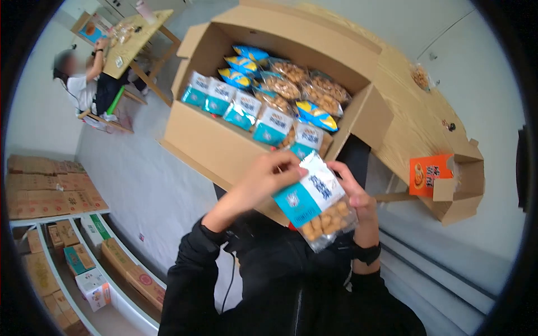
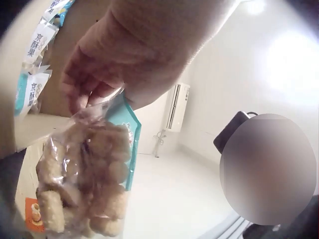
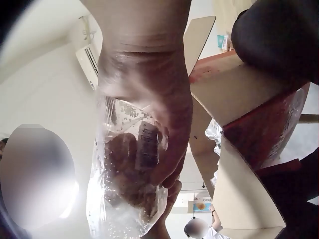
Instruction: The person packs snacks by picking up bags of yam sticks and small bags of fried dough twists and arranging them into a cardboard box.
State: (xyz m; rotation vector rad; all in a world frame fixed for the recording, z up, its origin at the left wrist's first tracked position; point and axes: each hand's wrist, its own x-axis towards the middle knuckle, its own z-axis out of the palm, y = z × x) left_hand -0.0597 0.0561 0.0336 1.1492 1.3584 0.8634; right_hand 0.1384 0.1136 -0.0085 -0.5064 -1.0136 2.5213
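Observation:
A clear snack bag with a teal and white label and light brown pieces inside is held up in front of the person's chest. The left hand pinches its upper corner, and in the left wrist view that hand's fingers grip the gathered plastic. From the other side the right hand holds the bag's edge, with its fingers partly behind it. Just beyond the hands stands an open cardboard box. Inside it is a front row of teal and white packets, with blue and yellow packets and clear bags of snacks behind.
A wooden table extends along the right, with an open orange carton near its end and another snack bag farther back. White shelves with boxes stand at lower left. Another person sits at a far table.

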